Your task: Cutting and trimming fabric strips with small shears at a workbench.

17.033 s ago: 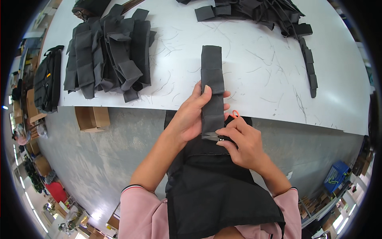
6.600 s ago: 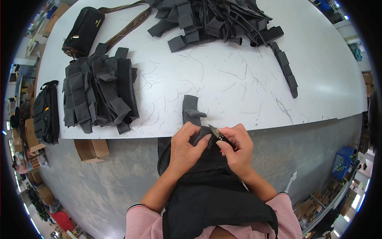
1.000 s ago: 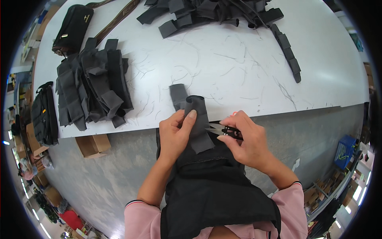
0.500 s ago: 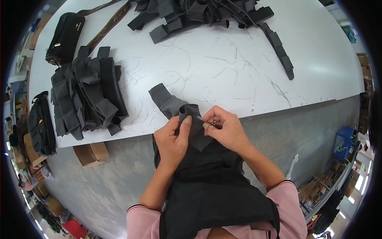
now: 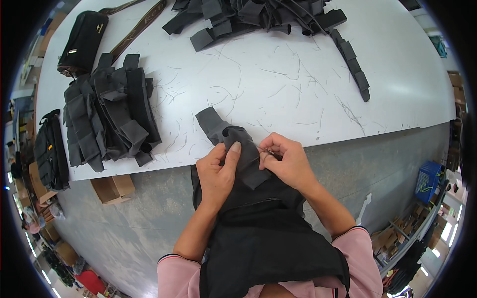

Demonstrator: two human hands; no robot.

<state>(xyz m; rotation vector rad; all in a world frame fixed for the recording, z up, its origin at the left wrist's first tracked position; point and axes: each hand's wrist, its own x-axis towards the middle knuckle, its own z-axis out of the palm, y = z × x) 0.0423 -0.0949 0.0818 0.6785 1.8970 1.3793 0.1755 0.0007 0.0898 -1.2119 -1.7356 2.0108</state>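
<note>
A folded dark grey fabric piece [image 5: 229, 140] lies over the near edge of the white table [image 5: 278, 94], bent up in the middle. My left hand [image 5: 217, 172] grips it from the left, thumb pressed on top. My right hand [image 5: 287, 162] holds a small metal snipping tool [image 5: 269, 152] against the fabric's right edge, fingers closed around it. Both hands sit just in front of the table edge, above my black apron [image 5: 258, 233].
A stack of similar grey fabric pieces [image 5: 112, 111] sits at the table's left. A larger heap [image 5: 258, 15] lies at the far edge, with a long strip [image 5: 352, 62] to the right. A black bag [image 5: 82, 35] rests far left. A cardboard box [image 5: 110, 187] stands on the floor.
Compared with half a second ago, both hands and the fabric piece have stayed at the table's near edge; the fabric's free end has shifted slightly right. My right hand still holds the tool at the fabric.
</note>
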